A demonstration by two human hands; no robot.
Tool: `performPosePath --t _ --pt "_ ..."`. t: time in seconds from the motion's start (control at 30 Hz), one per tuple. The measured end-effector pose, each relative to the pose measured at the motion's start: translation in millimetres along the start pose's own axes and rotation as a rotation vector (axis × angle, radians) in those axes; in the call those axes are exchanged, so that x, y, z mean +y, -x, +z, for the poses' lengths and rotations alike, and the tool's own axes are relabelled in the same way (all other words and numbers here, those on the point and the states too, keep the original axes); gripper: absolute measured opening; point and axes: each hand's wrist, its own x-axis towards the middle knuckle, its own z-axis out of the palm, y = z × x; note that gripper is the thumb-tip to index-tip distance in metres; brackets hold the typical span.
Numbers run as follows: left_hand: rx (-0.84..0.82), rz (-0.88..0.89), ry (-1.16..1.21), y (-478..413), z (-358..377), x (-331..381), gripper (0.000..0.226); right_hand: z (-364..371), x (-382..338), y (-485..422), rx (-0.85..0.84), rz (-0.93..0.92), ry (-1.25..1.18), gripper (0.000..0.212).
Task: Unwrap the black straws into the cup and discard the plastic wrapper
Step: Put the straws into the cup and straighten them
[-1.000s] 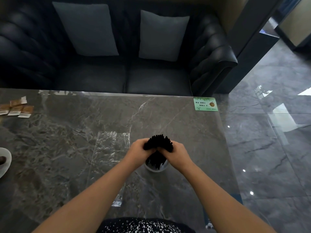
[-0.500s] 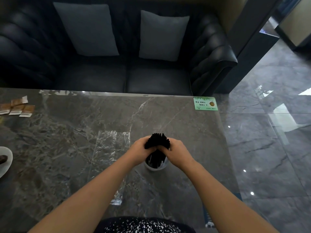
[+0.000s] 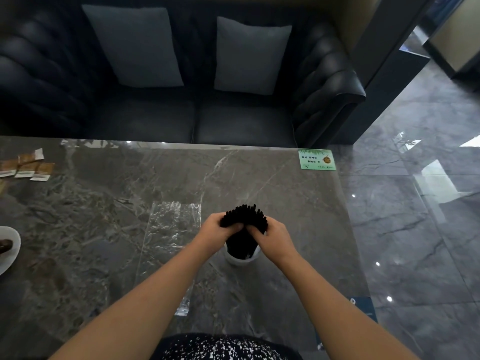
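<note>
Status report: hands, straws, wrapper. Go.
Left hand and right hand gripping black straws in white cup. Clear plastic wrapper flat on table, undiscarded. Nothing obstructing.

A green card (image 3: 317, 159) lies at the far right corner of the table (image 3: 181, 183), right of centre in the frame. It carries dark characters printed upside down to the camera and too small to read, beside a small brown round emblem. The brown packets (image 3: 26, 167) at the left edge show no legible print.
</note>
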Motion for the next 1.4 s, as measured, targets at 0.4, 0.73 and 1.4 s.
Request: performPosePath --t 0.4,0.73,1.4 --pt "0.064 0.085 -0.057 18 3 12 0.023 -2 -7 11 0.016 -0.036 0.026 0.020" --pt "0.240 0.136 -0.189 36 -1 19 0.023 -14 -16 19 0.018 -0.073 0.085 0.027" --pt "0.377 0.200 -0.266 36 -1 36 0.014 -25 -32 19 0.036 -0.118 0.118 0.042"
